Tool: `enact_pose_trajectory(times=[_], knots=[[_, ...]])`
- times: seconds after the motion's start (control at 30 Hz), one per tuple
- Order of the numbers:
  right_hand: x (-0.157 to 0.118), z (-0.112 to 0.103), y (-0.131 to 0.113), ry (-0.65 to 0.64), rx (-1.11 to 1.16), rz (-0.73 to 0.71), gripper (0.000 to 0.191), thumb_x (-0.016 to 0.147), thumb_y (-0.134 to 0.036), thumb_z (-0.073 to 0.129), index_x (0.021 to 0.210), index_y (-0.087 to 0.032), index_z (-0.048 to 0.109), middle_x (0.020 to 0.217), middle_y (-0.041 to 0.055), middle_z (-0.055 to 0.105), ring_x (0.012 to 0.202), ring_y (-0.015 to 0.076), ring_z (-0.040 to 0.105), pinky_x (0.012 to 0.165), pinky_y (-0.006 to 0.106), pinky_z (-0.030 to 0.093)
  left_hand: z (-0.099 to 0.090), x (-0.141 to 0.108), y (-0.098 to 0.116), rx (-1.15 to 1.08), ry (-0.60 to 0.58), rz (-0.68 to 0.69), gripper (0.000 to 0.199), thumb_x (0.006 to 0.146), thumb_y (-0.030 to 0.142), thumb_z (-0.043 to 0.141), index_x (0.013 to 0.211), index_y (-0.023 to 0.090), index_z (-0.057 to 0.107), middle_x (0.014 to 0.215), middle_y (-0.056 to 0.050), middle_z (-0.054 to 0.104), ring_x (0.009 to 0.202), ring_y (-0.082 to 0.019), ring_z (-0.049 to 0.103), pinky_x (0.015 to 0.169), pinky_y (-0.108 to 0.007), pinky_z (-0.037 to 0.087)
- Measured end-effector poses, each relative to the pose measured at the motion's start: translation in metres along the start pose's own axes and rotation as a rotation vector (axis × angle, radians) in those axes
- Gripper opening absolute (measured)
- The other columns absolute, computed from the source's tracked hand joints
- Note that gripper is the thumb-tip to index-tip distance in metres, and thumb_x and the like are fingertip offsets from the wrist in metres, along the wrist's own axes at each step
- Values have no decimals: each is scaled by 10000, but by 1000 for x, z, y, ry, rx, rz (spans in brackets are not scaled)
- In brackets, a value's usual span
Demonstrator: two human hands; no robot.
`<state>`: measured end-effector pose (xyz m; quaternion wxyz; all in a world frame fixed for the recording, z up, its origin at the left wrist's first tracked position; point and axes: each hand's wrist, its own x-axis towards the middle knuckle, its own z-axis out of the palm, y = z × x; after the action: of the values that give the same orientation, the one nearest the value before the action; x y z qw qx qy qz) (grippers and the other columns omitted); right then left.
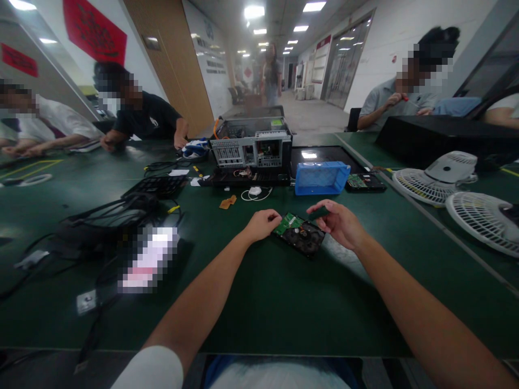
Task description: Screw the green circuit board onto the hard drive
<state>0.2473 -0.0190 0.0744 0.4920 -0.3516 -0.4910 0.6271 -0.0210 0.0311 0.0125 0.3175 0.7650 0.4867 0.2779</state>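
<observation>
A hard drive (302,236) with a green circuit board lies on the green table, its board side up. My left hand (263,224) is at the drive's left corner, its fingers pinched together; what they grip, if anything, is too small to tell. On the other side, my right hand (338,222) is raised just above the drive's right corner, with thumb and fingers apart and no object visible between them. Beyond the drive stands a blue plastic tray (321,179), tipped on its side.
An open computer case (251,151) stands farther back. A second drive (365,182) lies right of the blue tray. White fan parts (441,175) are at the right; cables (109,216) and a glowing screen (150,259) at the left. People sit around the table.
</observation>
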Motion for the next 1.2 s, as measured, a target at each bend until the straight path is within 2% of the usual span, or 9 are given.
enact_pose_trajectory(times=[0.07, 0.2, 0.3, 0.4, 0.63, 0.8, 0.93, 1.07, 1.2], knots=[[0, 2, -1, -2, 14, 3, 220, 883, -426, 632, 928, -214, 670, 1084, 93, 741, 550, 114, 453, 472, 280, 287, 0, 0, 0, 1, -3, -1, 287, 947, 414, 591, 1005, 180, 746, 873, -39, 727, 671, -152, 633, 644, -260, 486], [0, 5, -1, -9, 57, 17, 221, 883, -437, 638, 921, -219, 648, 1028, 85, 744, 558, 120, 476, 471, 273, 291, 1, 1, -1, 2, 2, 16, 286, 949, 411, 586, 995, 178, 746, 880, -41, 727, 674, -150, 632, 642, -258, 481], [0, 5, -1, -11, 100, 25, 242, 886, -433, 647, 1028, -238, 666, 987, 61, 723, 572, 122, 500, 466, 260, 295, 2, 1, -3, 1, 10, 38, 284, 949, 406, 584, 984, 173, 742, 880, -40, 726, 672, -148, 630, 636, -254, 475], [1, 3, 0, -15, 130, 33, 290, 911, -428, 630, 1126, -240, 682, 999, 56, 703, 612, 121, 529, 492, 256, 353, 3, 1, -4, -3, 10, 38, 280, 948, 405, 586, 977, 173, 740, 878, -35, 726, 671, -145, 628, 629, -249, 470], [2, -1, 0, -35, 146, 68, 276, 907, -464, 648, 1019, -219, 711, 1073, 66, 700, 714, 145, 606, 575, 278, 458, 3, 1, -2, -10, 13, 7, 254, 945, 382, 596, 979, 179, 745, 894, -29, 728, 668, -139, 627, 632, -247, 478], [-1, 4, -2, -41, 83, 35, 252, 902, -448, 661, 994, -214, 679, 1145, 94, 718, 643, 131, 567, 510, 272, 383, 1, 0, 1, -8, 2, -12, 259, 946, 381, 598, 1000, 177, 749, 895, -33, 728, 672, -143, 628, 637, -253, 482], [-1, 4, -2, -1, 39, -13, 221, 876, -409, 707, 1010, -235, 676, 1070, 73, 734, 582, 107, 483, 476, 253, 307, 1, 0, 1, -4, 7, -2, 271, 946, 392, 593, 990, 176, 750, 855, -31, 722, 672, -148, 626, 641, -258, 483], [2, -1, -1, 70, -19, -11, 311, 887, -424, 693, 1143, -249, 711, 1044, 62, 724, 629, 112, 499, 496, 248, 329, 1, 0, -1, -10, 7, 9, 284, 944, 408, 592, 988, 175, 750, 860, -35, 722, 672, -150, 627, 641, -263, 486], [3, -4, -2, 81, -67, -37, 256, 872, -403, 704, 1030, -207, 750, 1088, 71, 716, 675, 114, 537, 545, 262, 384, 2, 1, -4, -20, 1, 20, 285, 947, 411, 590, 997, 179, 746, 885, -38, 726, 671, -148, 629, 630, -261, 483]])
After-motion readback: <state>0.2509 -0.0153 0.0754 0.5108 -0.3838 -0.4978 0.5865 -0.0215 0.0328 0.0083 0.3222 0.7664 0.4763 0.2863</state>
